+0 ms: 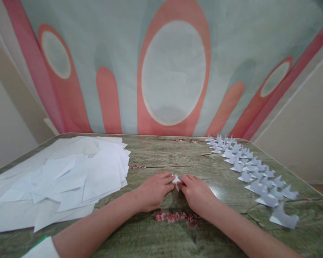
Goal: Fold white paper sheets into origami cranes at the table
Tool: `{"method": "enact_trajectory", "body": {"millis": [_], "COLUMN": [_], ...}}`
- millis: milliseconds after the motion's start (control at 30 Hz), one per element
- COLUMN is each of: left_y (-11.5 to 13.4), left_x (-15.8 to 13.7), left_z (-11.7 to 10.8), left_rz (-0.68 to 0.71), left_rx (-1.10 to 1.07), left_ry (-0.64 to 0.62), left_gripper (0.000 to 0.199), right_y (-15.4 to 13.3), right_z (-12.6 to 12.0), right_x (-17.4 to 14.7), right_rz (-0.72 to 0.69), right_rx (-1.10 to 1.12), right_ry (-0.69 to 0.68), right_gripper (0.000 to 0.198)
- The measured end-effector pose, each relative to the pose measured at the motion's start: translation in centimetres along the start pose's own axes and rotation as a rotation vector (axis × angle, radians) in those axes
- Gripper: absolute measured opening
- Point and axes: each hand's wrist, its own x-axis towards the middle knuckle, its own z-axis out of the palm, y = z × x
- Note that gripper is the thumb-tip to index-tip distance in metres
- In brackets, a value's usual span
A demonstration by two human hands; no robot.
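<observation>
Here, the fingers point(167, 181) of the left hand point(154, 191) and right hand point(197, 193) are drawn almost together, pinching one small folded paper point(176, 182) between them at mid-worktop point(161, 154); whether it touches the surface, I cannot tell. Printed flowers point(174, 216) show at six o'clock from it. Loose white sheets point(104, 175) overlap in a heap at nine. Folded birds point(267, 199) stand in rows from one o'clock round past three. At twelve rises a coral-and-grey backdrop point(174, 71).

Green wood-grain table point(161, 152) with red flower prints point(172, 216), coral-and-grey backdrop point(173, 71) behind, pale wall point(304, 136) at right
</observation>
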Motion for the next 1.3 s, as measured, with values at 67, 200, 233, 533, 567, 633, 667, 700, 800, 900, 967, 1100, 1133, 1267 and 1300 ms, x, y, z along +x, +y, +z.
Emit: {"method": "enact_trajectory", "body": {"millis": [67, 200, 233, 533, 567, 633, 667, 700, 800, 900, 967, 1100, 1133, 1267, 1300], "left_y": [0.0, -0.1, -0.1, 0.1, 0.1, 0.1, 0.1, 0.1, 0.0, -0.1, -0.1, 0.0, 0.1, 0.3, 0.3], "left_x": [-0.1, -0.1, -0.1, 0.3, 0.3, 0.3, 0.3, 0.3, 0.3, 0.3, 0.3, 0.3, 0.3, 0.4, 0.4], "left_z": [0.3, 1.1, 1.2, 0.5, 0.5, 0.6, 0.7, 0.8, 0.8, 0.8, 0.7, 0.6, 0.6, 0.6, 0.6], "left_rz": [-0.003, -0.034, -0.043, -0.186, -0.208, -0.237, -0.244, -0.248, -0.246, -0.230, -0.216, -0.214, -0.228, -0.310, -0.326], "left_rx": [0.001, -0.015, -0.028, -0.207, -0.218, -0.236, -0.244, -0.252, -0.270, -0.272, -0.274, -0.343, -0.381, -0.534, -0.554], "left_ry": [0.033, 0.119, 0.133, 0.290, 0.301, 0.315, 0.318, 0.318, 0.309, 0.293, 0.297, 0.367, 0.394, 0.471, 0.473], "left_gripper": [0.042, 0.035, 0.035, 0.029, 0.029, 0.035, 0.037, 0.039, 0.039, 0.030, 0.022, 0.016, 0.015, 0.010, 0.009], "right_y": [0.5, 1.8, 2.0, 0.7, 0.6, 0.4, 0.4, 0.3, 0.1, -0.1, -0.2, -0.2, -0.2, 0.0, 0.1], "right_z": [0.3, 1.1, 1.3, 2.9, 3.0, 3.1, 3.2, 3.2, 3.1, 3.0, 3.0, 2.9, 2.9, 2.3, 2.1], "right_x": [-0.1, -0.1, 0.0, 0.7, 0.8, 0.9, 1.0, 1.1, 1.0, 0.8, 0.7, 0.7, 0.8, 0.8, 0.8], "right_rz": [0.015, 0.102, 0.134, 0.298, 0.303, 0.302, 0.296, 0.287, 0.236, 0.188, 0.186, 0.235, 0.241, 0.183, 0.166], "right_rx": [0.083, 0.363, 0.430, 0.550, 0.551, 0.575, 0.599, 0.629, 0.737, 0.827, 0.877, 0.940, 0.939, 0.913, 0.909], "right_ry": [0.035, 0.148, 0.175, 0.288, 0.292, 0.299, 0.304, 0.312, 0.338, 0.334, 0.327, 0.375, 0.394, 0.418, 0.422], "right_gripper": [0.023, 0.025, 0.023, 0.016, 0.015, 0.012, 0.011, 0.009, 0.006, 0.005, 0.006, 0.004, 0.005, 0.004, 0.007]}}
